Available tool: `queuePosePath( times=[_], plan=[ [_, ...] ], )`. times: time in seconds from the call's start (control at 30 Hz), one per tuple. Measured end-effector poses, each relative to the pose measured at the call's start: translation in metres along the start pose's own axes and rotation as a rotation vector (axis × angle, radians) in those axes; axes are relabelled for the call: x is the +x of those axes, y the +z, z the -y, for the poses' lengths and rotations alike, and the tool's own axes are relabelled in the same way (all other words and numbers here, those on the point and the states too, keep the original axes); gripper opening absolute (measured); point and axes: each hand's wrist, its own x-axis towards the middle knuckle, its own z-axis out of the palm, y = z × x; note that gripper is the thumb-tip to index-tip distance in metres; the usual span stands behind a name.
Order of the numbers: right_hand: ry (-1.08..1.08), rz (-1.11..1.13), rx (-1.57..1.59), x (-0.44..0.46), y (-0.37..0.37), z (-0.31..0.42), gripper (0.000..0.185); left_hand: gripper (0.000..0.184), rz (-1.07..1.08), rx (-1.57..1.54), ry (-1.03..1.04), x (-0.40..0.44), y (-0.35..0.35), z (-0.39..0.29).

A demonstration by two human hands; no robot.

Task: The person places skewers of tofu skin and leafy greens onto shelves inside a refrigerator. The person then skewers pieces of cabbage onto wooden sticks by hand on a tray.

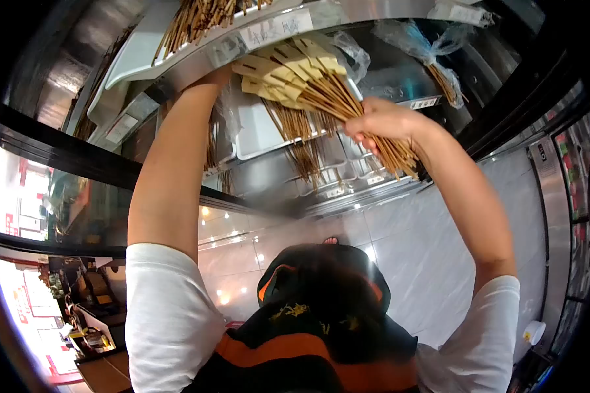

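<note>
A bundle of wooden skewers with flat pale-yellow food pieces [292, 73] is gripped by its sticks in my right hand [390, 122], above a white tray [254, 139] on the shelf. The food ends point up and left, the bare stick ends down and right. More skewers [292, 121] lie in the tray beneath the bundle. My left arm reaches under the metal shelf edge, left of the bundle; the fingers of that hand are hidden.
An upper white tray [128, 59] holds more skewers [200, 23] behind a metal shelf edge [210, 56] with paper labels. Plastic-wrapped skewers [442, 78] lie at the upper right. A dark cabinet frame [65, 141] crosses the left. Tiled floor [413, 236] shows below.
</note>
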Motion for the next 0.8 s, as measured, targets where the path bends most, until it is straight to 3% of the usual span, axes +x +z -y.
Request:
queuePosePath(
  times=[0.1,0.2,0.37,0.47,0.57,0.6,0.7,0.77,0.8],
  plan=[
    [0.003,-0.032,-0.046,-0.007,-0.001,0.018,0.016,0.048,-0.076,-0.158,0.016,0.004,0.013,0.000],
    [-0.058,-0.201,-0.073,-0.009,-0.001,0.021,0.017,0.049,-0.141,-0.237,0.016,0.005,0.026,0.001],
    [-0.146,-0.193,-0.011,0.009,-0.010,-0.008,0.016,0.049,-0.283,-0.316,-0.055,0.002,0.059,-0.006],
    [-0.180,-0.388,-0.219,0.018,0.008,-0.019,0.024,0.054,0.019,0.205,-0.087,-0.024,0.009,-0.047],
    [-0.104,-0.409,-0.342,0.026,0.020,-0.025,0.028,0.049,0.155,0.096,-0.183,-0.034,0.006,-0.063],
    [-0.156,-0.511,-0.494,0.026,0.026,-0.028,0.033,0.049,0.152,0.099,-0.181,-0.032,0.008,-0.062],
    [-0.186,-0.516,-0.532,0.031,0.030,-0.045,0.036,0.047,0.054,0.131,-0.069,-0.020,0.010,-0.059],
    [-0.202,-0.553,-0.525,0.031,0.034,-0.051,0.038,0.045,0.347,-0.047,-0.059,-0.006,-0.002,-0.065],
    [-0.212,-0.557,-0.519,0.031,0.035,-0.053,0.035,0.042,0.283,0.063,0.032,-0.002,0.004,-0.066]
  ],
)
